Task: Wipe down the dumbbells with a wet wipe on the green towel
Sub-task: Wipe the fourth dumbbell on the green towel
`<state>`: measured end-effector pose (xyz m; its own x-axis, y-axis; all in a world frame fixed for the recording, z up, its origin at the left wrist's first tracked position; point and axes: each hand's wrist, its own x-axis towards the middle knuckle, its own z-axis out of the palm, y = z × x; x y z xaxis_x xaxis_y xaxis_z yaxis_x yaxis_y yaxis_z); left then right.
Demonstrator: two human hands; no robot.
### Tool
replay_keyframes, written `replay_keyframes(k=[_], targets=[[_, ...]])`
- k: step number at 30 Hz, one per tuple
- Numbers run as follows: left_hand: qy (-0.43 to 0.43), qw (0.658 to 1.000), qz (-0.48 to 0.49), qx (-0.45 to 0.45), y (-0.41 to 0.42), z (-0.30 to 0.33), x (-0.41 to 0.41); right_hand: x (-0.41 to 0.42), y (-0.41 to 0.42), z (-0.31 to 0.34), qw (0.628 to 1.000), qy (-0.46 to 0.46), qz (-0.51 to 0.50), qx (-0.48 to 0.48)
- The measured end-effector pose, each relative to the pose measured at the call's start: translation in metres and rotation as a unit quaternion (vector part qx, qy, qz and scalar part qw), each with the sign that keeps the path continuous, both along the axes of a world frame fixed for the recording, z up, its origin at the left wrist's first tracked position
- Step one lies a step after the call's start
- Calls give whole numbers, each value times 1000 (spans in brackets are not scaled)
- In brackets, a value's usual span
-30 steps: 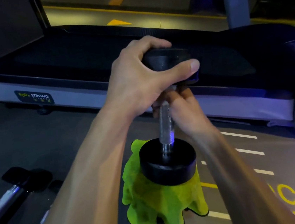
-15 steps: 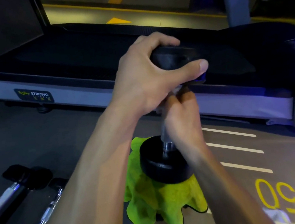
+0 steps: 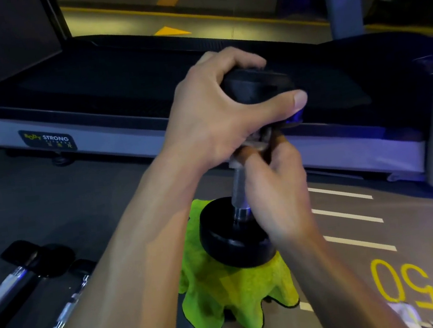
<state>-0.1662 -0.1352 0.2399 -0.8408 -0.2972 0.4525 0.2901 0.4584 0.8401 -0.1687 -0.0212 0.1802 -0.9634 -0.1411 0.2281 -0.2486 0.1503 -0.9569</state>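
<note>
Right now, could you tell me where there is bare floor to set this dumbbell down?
Bare grey floor lies between the treadmill and the green towel, left of it. Right of the towel the painted floor by the yellow 50 is open. The lower left is crowded with other dumbbells.

A black dumbbell (image 3: 240,196) with a silver handle stands upright at centre frame, its lower head resting on a bright green towel (image 3: 233,294) draped in folds at lower centre.

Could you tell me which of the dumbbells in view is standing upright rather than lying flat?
The dumbbell on the green towel stands on end, gripped by the left hand at its top head; the other dumbbells lie flat on the floor at left.
</note>
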Motion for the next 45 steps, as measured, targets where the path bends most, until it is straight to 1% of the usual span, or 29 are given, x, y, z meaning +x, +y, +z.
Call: replay_keyframes(k=[2,3,5,6,7,8,9,10,11,12,13,14,16,18,20,22,23,25,27,29,30,32,34,35,37,38,40,42,45], targets=[[1,1000,-6,3,1,0,2,-12,-1,0,992,-91,47,-71],[-1,1000,-8,7,2,0,2,-18,-3,1,972,-156,108,-138],[-6,1000,-11,17,2,1,3,-27,-6,3,901,-250,213,-284],[-6,1000,-8,18,1,1,3,-30,-6,4,875,-271,243,-318],[-4,1000,-2,18,0,1,3,-33,-5,3,871,-268,260,-320],[-1,1000,4,19,0,0,2,-33,-3,0,891,-237,259,-288],[1,1000,9,23,-1,0,2,-31,-2,-4,936,-170,234,-202],[2,1000,12,27,-2,0,2,-25,-2,-9,974,-85,192,-88],[1,999,14,30,-3,-1,2,-18,-2,-17,989,-5,145,13],[-2,999,15,31,-3,-1,1,-9,-4,-25,990,45,102,80],[-5,999,15,30,-3,-1,2,-1,-6,-30,988,74,70,119],[-7,999,15,29,-4,-1,2,4,-6,-32,987,84,50,131],[-6,1000,14,27,-4,0,2,-2,-3,-31,987,80,60,125],[-9,999,14,27,-3,0,2,-14,4,-26,985,46,127,105],[-12,999,17,27,-3,1,0,-23,9,-21,977,-6,208,35],[-18,999,24,23,-4,1,-1,-25,9,-21,974,-29,226,1],[-19,999,27,23,-4,1,-2,-25,7,-23,978,-17,206,22],[-15,999,31,24,-5,0,-1,-16,-5,-26,989,55,115,78],[-7,999,33,22,-4,-1,0,-3,-19,-27,990,98,21,95],[-5,999,28,21,-4,-1,1,0,-22,-27,991,110,-1,80],[-5,999,25,22,-4,-2,1,-5,-19,-27,993,94,26,61],[-5,999,22,24,-5,-2,2,-23,-6,-25,990,20,132,39],[-8,999,19,25,-5,-1,2,-35,6,-20,968,-51,246,10],[-9,999,16,27,-5,-1,1,-36,9,-20,957,-72,281,3],[-6,999,15,31,-5,-1,1,-34,13,-25,949,-65,306,36],[-4,999,17,32,-5,-1,1,-30,17,-29,951,-41,296,76],[-2,999,15,33,-5,-1,2,-21,26,-37,948,21,263,176],[0,999,7,33,-4,-1,4,-8,31,-32,942,21,218,253],[-4,1000,2,18,2,-1,4,8,25,-23,952,29,121,278]])
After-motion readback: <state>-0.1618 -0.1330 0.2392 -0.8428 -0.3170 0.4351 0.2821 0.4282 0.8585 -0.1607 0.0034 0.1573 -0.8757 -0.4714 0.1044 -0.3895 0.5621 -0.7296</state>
